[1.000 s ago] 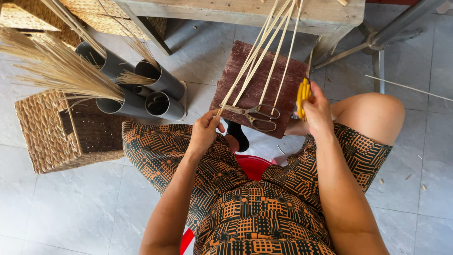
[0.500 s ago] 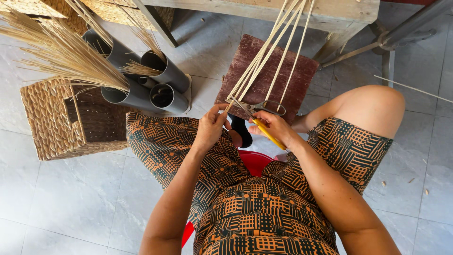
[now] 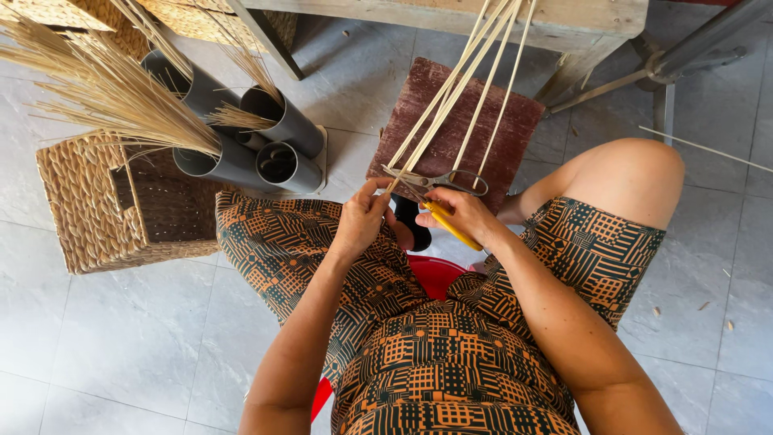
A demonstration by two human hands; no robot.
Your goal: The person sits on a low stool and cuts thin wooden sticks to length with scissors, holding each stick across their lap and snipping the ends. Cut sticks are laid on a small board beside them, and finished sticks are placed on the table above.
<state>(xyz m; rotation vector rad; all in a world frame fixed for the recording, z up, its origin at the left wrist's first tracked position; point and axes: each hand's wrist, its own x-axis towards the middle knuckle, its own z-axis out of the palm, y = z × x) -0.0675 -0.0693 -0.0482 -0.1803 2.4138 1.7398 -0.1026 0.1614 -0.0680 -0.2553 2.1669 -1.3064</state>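
Several pale reed strips [image 3: 455, 93] run from the wooden table edge at the top down to my left hand [image 3: 362, 217], which pinches their lower ends together above my lap. My right hand [image 3: 459, 213] grips a yellow-handled tool [image 3: 451, 228] right beside those ends, its tip pointing at the left hand's fingers. A pair of grey metal scissors [image 3: 441, 180] lies on a dark reddish-brown wooden stool [image 3: 515, 129] just beyond both hands. I sit on a red stool [image 3: 435, 274], wearing an orange and dark patterned garment.
Grey plastic pipes [image 3: 258, 137] holding bundles of dry straw [image 3: 105, 89] lean at the left, by a woven basket [image 3: 80, 209]. A wooden table [image 3: 564, 20] spans the top, metal legs [image 3: 684, 48] at the upper right. Pale floor tiles lie around me.
My right hand has come down from the raised strips at the right, carrying the yellow tool to the strip ends held by my left hand. The view shifted slightly.
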